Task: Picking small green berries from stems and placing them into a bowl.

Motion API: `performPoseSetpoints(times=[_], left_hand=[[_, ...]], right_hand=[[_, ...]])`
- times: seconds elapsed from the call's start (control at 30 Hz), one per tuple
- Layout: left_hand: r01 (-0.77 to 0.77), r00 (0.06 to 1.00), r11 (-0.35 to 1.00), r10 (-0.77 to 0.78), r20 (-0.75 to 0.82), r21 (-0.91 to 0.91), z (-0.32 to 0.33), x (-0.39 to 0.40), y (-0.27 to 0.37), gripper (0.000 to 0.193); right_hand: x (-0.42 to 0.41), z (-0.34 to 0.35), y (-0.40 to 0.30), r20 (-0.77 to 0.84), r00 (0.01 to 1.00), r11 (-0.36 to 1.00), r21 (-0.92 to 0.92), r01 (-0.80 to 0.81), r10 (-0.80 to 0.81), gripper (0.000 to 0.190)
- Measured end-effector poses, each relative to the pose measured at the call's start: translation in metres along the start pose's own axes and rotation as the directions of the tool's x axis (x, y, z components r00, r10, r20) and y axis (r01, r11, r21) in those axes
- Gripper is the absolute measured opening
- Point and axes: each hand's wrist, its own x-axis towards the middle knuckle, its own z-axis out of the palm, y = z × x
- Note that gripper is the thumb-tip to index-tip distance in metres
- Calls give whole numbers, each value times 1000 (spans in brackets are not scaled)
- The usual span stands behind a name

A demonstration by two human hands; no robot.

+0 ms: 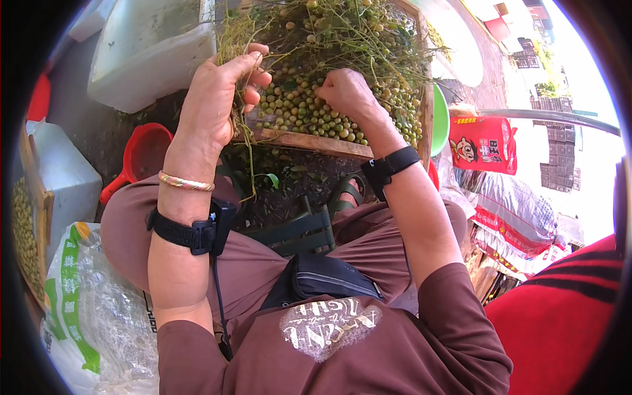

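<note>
A wood-framed tray (316,141) holds many small round green-yellow fruits (301,106), with thin leafy stems (355,39) heaped over its far part. At the tray's near left corner, my left hand (232,89) is closed around a bunch of thin stems (248,148), which hang down past the wrist. My right hand (348,94) is over the fruits near the middle of the tray, its fingers bent and pinched down among them. Whether it grips a fruit is hidden by the hand itself.
White foam boxes (148,74) stand at the left, near a red plastic scoop (147,150). Another framed tray of fruits (27,237) is at the far left. A green basin (440,121), a red printed bag (484,145) and packed sacks (513,207) lie at the right.
</note>
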Motion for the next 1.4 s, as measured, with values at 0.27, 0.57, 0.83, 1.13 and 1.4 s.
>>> performPoseSetpoints(times=[0.27,0.57,0.83,1.13,1.4], left_hand=[[-107,994,994,106,32,21,-4,-5,0,22],[13,1000,998,-15,23,69,3,-1,0,23],[7,1000,997,-8,3,75,4,-2,-2,22],[-17,1000,997,17,1,72,2,-4,2,22],[7,1000,998,-7,1,66,1,3,-3,23]], right_hand=[[-34,-4,16,83,971,790,567,-232,225,16],[-52,23,15,-22,998,996,-62,61,-63,23],[-53,19,-13,91,996,975,-220,-4,25,23],[-54,16,12,32,999,828,561,-15,-4,19],[-35,32,-7,95,981,634,751,-181,168,16]])
